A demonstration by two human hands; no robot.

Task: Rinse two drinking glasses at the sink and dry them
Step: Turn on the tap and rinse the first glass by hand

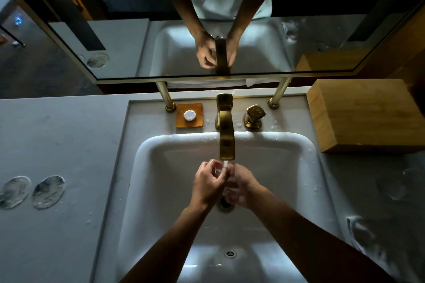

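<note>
Fingers (213,171) of both hands curl round a clear glass (226,179) under the brass faucet (226,135), over the white sink (299,167). Left hand (208,187), right hand (241,187). Grey counter (57,140): two coasters (32,192), soap dish (189,115), wooden box (365,115). Mirror (138,41) behind.

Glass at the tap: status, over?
Both hands on it: left hand and right hand grip the glass under the running faucet, above the sink drain. Nothing in the way.
</note>
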